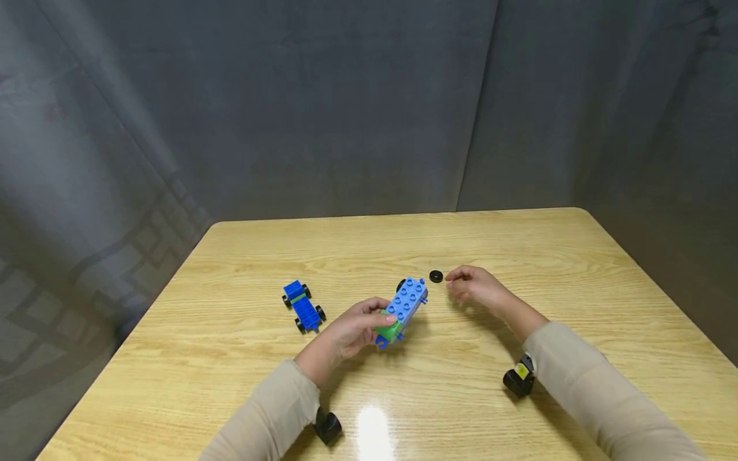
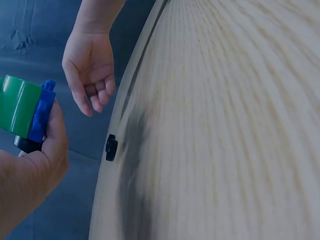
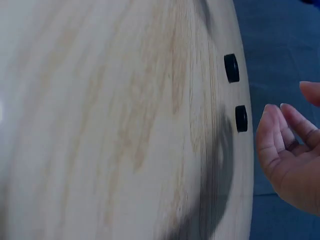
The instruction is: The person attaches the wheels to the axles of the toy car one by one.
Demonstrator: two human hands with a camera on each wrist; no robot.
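Observation:
My left hand [image 1: 360, 323] grips a toy car [image 1: 407, 298] made of building bricks, raised over the table, with its thumb on the green brick. The car has a light-blue studded brick and a darker blue base with bare axle pegs on its right side. In the left wrist view, the green brick [image 2: 19, 105] sits against the blue base [image 2: 42, 115]. My right hand [image 1: 475, 286] holds nothing; its loosely bent fingers hover beside a black wheel [image 1: 435, 276] lying flat. Two black wheels, one nearer the hand [image 3: 241, 118] and one farther [image 3: 231, 68], show in the right wrist view.
To the left on the wooden table [image 1: 230, 320] stands a second, dark-blue toy car [image 1: 302, 306] with black wheels and a green strip. A grey curtain [image 1: 346, 115] hangs behind the table's far edge. Small wrist cameras [image 1: 519, 379] are strapped at both sleeves.

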